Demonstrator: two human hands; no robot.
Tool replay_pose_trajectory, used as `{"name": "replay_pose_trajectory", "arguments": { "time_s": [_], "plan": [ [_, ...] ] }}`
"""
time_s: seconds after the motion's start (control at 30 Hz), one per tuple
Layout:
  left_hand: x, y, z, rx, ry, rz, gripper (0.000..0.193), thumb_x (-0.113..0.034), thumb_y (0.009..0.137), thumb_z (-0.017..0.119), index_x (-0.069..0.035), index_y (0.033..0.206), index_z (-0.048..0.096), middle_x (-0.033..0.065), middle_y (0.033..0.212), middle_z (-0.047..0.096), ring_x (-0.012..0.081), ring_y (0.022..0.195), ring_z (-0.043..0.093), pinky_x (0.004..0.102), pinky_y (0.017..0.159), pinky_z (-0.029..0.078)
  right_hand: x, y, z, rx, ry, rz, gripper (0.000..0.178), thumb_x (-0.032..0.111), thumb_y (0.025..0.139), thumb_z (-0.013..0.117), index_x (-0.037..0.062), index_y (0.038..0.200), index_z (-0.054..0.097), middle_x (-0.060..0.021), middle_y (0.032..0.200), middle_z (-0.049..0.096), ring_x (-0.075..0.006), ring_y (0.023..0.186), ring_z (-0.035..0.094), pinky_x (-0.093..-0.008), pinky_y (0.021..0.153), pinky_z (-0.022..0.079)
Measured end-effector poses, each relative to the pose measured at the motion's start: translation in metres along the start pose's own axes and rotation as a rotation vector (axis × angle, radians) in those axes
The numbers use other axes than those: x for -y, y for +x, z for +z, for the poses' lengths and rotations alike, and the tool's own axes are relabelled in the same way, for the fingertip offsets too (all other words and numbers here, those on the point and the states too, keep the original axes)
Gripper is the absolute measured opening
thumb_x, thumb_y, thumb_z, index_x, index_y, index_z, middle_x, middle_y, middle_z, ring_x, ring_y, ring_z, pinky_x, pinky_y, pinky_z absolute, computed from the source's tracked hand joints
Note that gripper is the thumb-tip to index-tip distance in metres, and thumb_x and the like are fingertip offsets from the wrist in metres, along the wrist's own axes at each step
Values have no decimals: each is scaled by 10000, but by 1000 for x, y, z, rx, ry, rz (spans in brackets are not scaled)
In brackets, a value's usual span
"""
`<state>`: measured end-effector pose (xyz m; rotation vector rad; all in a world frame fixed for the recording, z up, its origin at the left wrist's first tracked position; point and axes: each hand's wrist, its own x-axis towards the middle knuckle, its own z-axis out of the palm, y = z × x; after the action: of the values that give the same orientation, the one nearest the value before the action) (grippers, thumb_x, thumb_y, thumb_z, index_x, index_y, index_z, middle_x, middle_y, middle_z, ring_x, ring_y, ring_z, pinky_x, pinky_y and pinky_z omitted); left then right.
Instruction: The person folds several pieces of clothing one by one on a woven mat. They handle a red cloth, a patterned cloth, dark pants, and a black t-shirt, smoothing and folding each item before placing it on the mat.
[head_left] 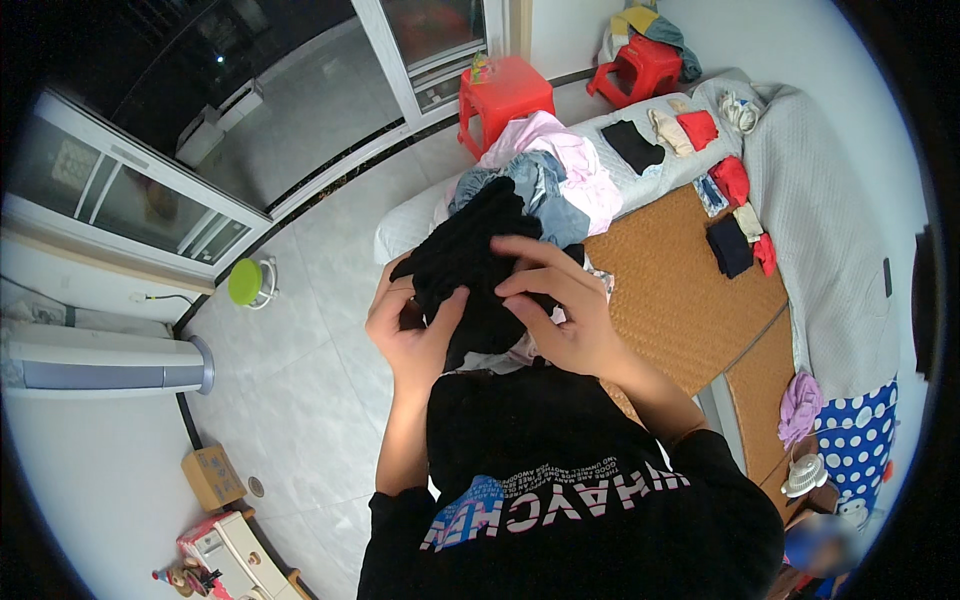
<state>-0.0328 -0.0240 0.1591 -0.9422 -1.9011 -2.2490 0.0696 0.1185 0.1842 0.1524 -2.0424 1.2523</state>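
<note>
A bunched black knit-looking garment [470, 255] is held up in front of my chest; its exact kind does not show. My left hand [408, 328] is closed round its left edge, thumb on top and fingers behind. On its right side, my right hand [568, 310] pinches the cloth between thumb and bent fingers, the index finger a little blurred. Just beyond the garment lies a heap of clothes on the sofa, with blue denim [540, 190] and a pale pink piece [590, 180]. Some light, patterned cloth shows below the garment, partly hidden.
Folded black [632, 146], red [698, 129] and navy [730, 248] pieces lie on the sofa and its woven mat [680, 320]. Red stools [508, 88] stand behind. A green-topped stool [244, 283] is on the left floor. A small white fan [804, 476] sits at right.
</note>
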Motion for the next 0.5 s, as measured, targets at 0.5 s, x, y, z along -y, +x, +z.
{"name": "replay_pose_trajectory", "arguments": {
  "time_s": [0.5],
  "plan": [
    [0, -15, -8, -33, 107, 5, 241, 122, 639, 698, 71, 867, 637, 196, 1135, 600, 230, 992, 605, 297, 824, 479, 4, -3, 1, -18, 148, -11, 229, -12, 743, 743, 15, 932, 618, -144, 1023, 660, -257, 843, 639, -314, 720, 500]
  ]
}}
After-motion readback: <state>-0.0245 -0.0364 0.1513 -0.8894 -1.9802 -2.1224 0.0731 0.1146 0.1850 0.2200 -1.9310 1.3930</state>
